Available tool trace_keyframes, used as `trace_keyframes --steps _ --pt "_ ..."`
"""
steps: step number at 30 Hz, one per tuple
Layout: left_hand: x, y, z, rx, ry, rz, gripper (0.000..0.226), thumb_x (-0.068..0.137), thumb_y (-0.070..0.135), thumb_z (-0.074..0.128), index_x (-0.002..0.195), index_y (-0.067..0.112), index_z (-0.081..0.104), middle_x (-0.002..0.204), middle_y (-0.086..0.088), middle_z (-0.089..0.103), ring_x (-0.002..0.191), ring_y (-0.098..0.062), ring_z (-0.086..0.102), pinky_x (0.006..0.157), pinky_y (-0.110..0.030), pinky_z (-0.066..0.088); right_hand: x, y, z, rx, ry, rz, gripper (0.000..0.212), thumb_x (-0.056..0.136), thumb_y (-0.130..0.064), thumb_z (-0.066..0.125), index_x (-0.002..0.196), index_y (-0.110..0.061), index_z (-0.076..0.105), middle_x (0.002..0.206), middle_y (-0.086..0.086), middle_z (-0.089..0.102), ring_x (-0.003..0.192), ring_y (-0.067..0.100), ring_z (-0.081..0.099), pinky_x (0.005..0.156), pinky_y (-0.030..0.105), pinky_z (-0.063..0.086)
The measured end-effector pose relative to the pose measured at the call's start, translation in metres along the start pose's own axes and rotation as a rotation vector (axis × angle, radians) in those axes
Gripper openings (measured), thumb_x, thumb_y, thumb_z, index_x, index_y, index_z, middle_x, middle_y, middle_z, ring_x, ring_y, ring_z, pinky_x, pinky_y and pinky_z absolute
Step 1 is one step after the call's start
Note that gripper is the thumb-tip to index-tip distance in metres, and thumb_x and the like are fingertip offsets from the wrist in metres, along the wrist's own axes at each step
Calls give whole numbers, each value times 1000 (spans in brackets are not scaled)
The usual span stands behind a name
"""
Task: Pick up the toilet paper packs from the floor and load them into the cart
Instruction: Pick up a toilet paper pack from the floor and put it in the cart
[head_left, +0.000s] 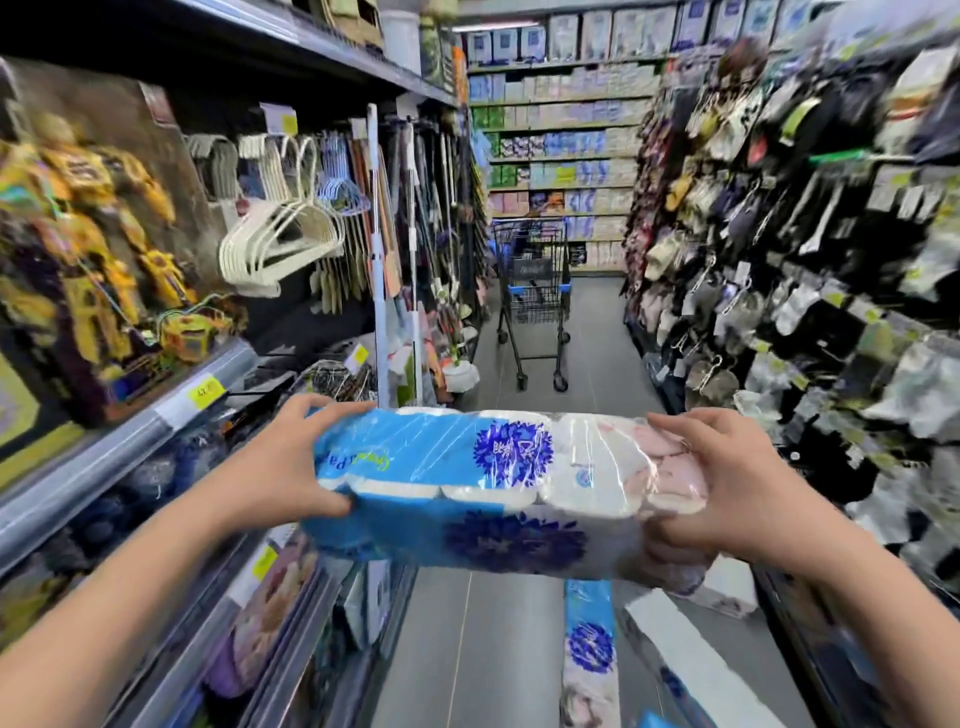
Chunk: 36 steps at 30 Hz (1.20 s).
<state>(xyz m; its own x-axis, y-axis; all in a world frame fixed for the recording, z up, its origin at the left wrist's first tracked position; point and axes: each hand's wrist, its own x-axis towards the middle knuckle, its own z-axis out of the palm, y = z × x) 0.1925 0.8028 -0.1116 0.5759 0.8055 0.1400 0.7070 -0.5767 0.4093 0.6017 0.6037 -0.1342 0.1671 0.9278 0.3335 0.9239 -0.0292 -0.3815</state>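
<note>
Both forearms reach in from the bottom corners. Left grip (291, 457) and right grip (727, 483) each clamp one end of a toilet paper pack (467, 483), with fingers over the top and thumbs on the near side. We hold the pack in the air, crosswise to the aisle. It has blue flower wrap, and rolls show through the clear plastic at the right end.

Below it on the grey floor (493, 649) lies a second pack (589, 649), lengthwise along the aisle. A white-faced pack (691, 649) lies just to its right, near the base of the sock rack (779, 260). Both lie between us and the aisle ahead.

The cart (532, 291) stands well ahead, mid-aisle. It has a wire basket; the contents are too blurred to name.

On the left, the shelving (130, 441) carries a yellow toy robot box (88, 234), white hangers (275, 244) and mop handles (415, 208). A white mop head (460, 374) sits at floor level by the shelf base, just left of the cart. The sock rack crowds the right side. Stocked shelves (561, 156) close the far end behind the cart.
</note>
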Motion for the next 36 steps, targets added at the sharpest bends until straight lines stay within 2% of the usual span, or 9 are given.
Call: trace_keyframes --steps 6,11,14,20,23,25,30,33,36 --pt "22 7 7 -8 15 -24 103 58 30 86 148 51 40 136 14 31 122 -9 49 93 -17 39 24 21 0 -3 -14 -7 109 44 -59 76 147 -37 47 127 -12 38 131 13 35 108 23 25" --pt "62 -1 17 -20 8 -33 102 57 32 85 148 49 41 133 14 32 122 -9 49 102 -23 42 59 37 8 16 -51 20 107 46 -57 79 146 -40 46 129 -12 38 131 12 35 110 24 28" --pt "100 -13 25 -34 -2 -35 103 55 34 85 146 52 41 132 16 32 120 -10 51 101 -27 47 87 49 20 3 -67 37 106 48 -56 80 147 -41 44 133 -10 38 133 13 35 110 25 28" --pt "201 -51 41 -51 -18 -1 104 54 34 85 146 52 42 133 15 32 119 -9 50 97 -21 42 163 75 53 -13 -68 90 108 47 -58 78 148 -37 45 133 -10 38 131 11 33 110 25 26" --pt "259 -73 40 -59 -19 25 104 52 37 85 145 54 40 135 15 33 119 -10 50 96 -23 45 214 83 66 -4 -51 113 108 46 -58 77 147 -37 46 134 -10 38 132 11 34 111 24 26" --pt "299 -87 39 -74 -29 39 104 50 38 82 144 55 41 133 16 32 121 -11 50 101 -26 46 250 88 73 -28 -43 121 107 46 -60 76 146 -38 47 135 -8 40 132 13 35 110 24 26" --pt "405 -113 35 -68 -53 77 103 56 27 86 145 51 41 132 15 32 121 -14 48 102 -29 45 333 108 94 -28 -23 178 106 46 -60 75 146 -41 46 134 -8 40 131 12 35 109 23 25" --pt "463 -120 37 -50 -59 102 103 55 28 83 146 52 39 135 11 33 123 -16 49 103 -28 43 379 128 105 -34 8 210 108 42 -61 73 144 -40 49 131 -9 40 130 15 36 108 23 25" --pt "517 -129 44 -46 -66 100 104 56 26 83 147 51 39 141 6 33 122 -17 50 97 -24 43 423 149 108 -40 19 221 108 40 -63 72 144 -40 50 129 -10 39 128 13 35 107 22 24"
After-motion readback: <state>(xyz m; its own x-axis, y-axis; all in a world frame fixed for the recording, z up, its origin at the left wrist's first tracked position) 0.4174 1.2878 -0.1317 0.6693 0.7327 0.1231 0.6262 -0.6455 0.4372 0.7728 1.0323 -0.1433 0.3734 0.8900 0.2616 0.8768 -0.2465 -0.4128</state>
